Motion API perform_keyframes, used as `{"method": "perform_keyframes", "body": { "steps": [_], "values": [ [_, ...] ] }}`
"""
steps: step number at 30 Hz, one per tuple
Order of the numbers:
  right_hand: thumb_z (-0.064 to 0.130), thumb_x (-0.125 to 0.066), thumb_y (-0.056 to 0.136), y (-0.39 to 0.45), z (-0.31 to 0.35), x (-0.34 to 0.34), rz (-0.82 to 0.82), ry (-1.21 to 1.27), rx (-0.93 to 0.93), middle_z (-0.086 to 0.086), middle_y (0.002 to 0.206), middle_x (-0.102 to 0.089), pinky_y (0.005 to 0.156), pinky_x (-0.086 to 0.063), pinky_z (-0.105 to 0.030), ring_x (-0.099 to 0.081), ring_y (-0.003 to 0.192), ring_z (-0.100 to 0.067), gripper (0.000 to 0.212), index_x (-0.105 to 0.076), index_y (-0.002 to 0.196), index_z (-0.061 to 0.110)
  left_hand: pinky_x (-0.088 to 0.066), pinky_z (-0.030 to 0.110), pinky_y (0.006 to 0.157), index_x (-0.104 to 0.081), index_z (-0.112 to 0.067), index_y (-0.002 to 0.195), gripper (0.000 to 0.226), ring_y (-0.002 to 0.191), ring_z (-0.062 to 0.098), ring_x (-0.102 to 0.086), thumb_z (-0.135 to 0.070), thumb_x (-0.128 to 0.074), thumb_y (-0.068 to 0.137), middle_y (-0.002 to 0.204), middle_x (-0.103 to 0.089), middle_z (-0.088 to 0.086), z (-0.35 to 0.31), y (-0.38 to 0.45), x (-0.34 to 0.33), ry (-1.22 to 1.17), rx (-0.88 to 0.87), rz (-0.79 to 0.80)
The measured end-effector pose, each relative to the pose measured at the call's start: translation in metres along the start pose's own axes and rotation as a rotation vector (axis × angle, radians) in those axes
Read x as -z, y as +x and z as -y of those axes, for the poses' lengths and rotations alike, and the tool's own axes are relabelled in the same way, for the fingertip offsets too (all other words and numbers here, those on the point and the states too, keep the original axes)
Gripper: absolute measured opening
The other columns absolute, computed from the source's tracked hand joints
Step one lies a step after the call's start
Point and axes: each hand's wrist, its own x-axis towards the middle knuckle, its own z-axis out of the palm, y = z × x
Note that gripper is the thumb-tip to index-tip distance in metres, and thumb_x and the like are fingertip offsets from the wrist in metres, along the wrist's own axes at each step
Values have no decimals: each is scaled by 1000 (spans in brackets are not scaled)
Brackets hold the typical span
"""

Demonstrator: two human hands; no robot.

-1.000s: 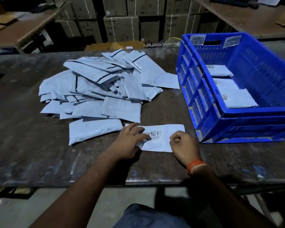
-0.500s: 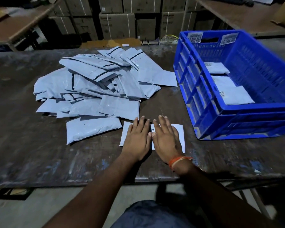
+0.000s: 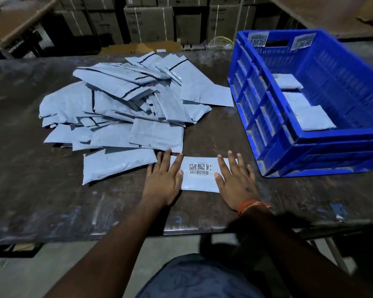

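A pale grey mailer packet point(image 3: 200, 179) with a barcode label lies flat near the front of the dark table point(image 3: 41, 190). My left hand point(image 3: 165, 179) presses flat on its left end, fingers straight. On its right end my right hand point(image 3: 237, 181) lies flat too, an orange band at the wrist. A loose heap of several similar packets point(image 3: 125, 104) sits behind, in the middle of the table. To the right stands a blue plastic crate point(image 3: 274, 147) holding a few packets point(image 3: 310, 117).
Another packet point(image 3: 116, 164) lies just left of my left hand. Stacked cardboard boxes point(image 3: 149, 20) line the floor behind the table. Wooden benches stand at back left point(image 3: 15, 24) and back right point(image 3: 310, 11). The table's front edge point(image 3: 181, 231) is close to my body.
A second ago both hands pinched the labelled packet. Then they lay flat side by side over its middle. Now they have slid apart to its two ends, uncovering the barcode.
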Motion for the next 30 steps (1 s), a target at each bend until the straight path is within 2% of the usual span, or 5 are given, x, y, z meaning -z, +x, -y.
{"method": "perform_keyframes", "body": {
  "steps": [4,16,20,25,30],
  "values": [
    [54,-17,97,-2,-10,0,-5,-12,-52,-1,166,-16,119,-17,-49,-12,152,-28,62,-21,157,36,-28,54,113,-11,-42,159,55,133,35,-45,-46,-20,104,169,-7,4,9,-4,4,30,13,-10],
    [29,-70,83,-9,-1,31,-20,369,-298,-21,132,-40,105,-39,-38,-47,115,-41,72,-40,148,20,-45,33,91,-53,-31,137,54,102,33,-55,-16,-65,87,127,-46,12,-16,-8,31,-403,306,-69],
    [12,-74,76,-5,-5,37,-45,594,-325,-14,122,-55,97,-45,-32,-58,107,-31,66,-52,137,22,-43,24,71,-61,-35,112,31,78,20,-56,-12,-57,91,105,-65,4,-5,7,37,-533,356,-39],
    [2,-68,77,-14,2,40,-180,794,-282,11,73,-56,70,-47,-27,-53,66,-6,40,-68,108,28,-45,24,64,-68,-35,91,23,73,10,-62,-12,-64,88,86,-67,-8,5,8,43,-667,283,-19],
    [1,-66,87,-9,5,74,-286,938,-187,17,86,-73,68,-50,-19,-65,72,-10,26,-76,88,25,-44,25,61,-75,-33,89,19,67,11,-61,-16,-66,90,82,-72,-4,16,20,81,-879,165,-126]
  ]
}}
